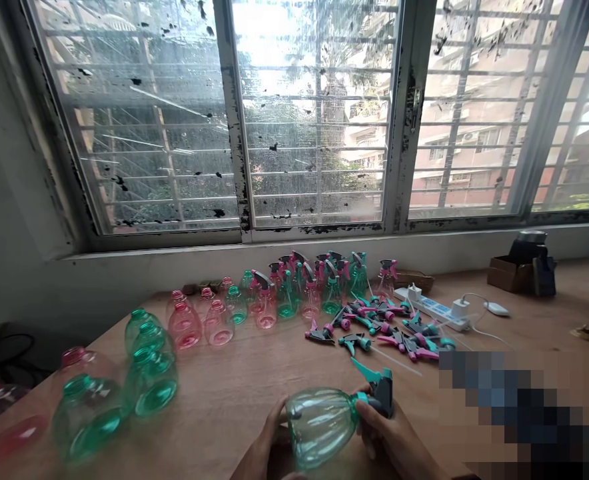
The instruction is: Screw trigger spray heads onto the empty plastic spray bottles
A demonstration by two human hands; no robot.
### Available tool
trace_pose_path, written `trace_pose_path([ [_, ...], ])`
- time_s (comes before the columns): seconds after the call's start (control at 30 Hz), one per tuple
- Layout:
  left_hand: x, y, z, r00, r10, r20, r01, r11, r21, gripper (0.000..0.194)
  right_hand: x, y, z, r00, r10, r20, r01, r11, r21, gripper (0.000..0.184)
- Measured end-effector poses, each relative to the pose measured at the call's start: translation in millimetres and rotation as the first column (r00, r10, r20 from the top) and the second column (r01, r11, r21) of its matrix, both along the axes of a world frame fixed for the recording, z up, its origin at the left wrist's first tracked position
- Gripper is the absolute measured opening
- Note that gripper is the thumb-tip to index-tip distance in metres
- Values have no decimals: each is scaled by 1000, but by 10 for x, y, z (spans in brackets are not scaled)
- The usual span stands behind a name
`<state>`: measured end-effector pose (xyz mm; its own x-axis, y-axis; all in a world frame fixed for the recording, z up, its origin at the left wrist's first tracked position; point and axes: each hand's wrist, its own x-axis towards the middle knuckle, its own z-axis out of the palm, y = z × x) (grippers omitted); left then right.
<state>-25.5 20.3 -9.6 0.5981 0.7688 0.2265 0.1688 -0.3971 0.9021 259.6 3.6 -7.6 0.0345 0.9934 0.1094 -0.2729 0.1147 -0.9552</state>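
Note:
A clear green spray bottle (319,427) lies tilted on its side between my hands, its base to the left. My left hand (269,437) wraps around the base end, partly hidden behind the bottle. At the neck, my right hand (387,427) grips the collar of the black and teal spray head (382,393), which sits on the bottle's mouth. Whether the collar is fully tightened cannot be seen. Beyond my hands lies a pile of loose pink, teal and black trigger spray heads (374,317), some with thin tubes.
Open green bottles (152,380) and pink bottles (219,323) stand at the left. Several bottles with spray heads (309,293) line the window wall. A white power strip (434,308), a white mouse-shaped object (497,309) and a cardboard box (509,273) are at the right. A blurred patch covers the lower right.

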Motion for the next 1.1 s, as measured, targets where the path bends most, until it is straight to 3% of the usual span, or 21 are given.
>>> trace_pose_path([
  [0.33, 18, -23, -29, 997, 64, -51, -63, 998, 6, 105, 11, 10, -24, 999, 4, -32, -4, 1000, -3, 47],
  [0.67, 37, 2, 35, 999, -33, 22, 33, 999, 0, 97, 12, -10, 6, 1000, 23, 2, -23, 1000, -3, 49],
  [0.9, 10, -81, 20, 995, 92, 24, -92, 996, -20, 87, 5, 3, 6, 1000, 19, 12, -18, 1000, -4, 50],
  [1.1, 12, -35, -9, 1000, 28, -7, -28, 999, -36, 96, 10, 7, 21, 999, 33, -2, -33, 999, -1, 49],
])
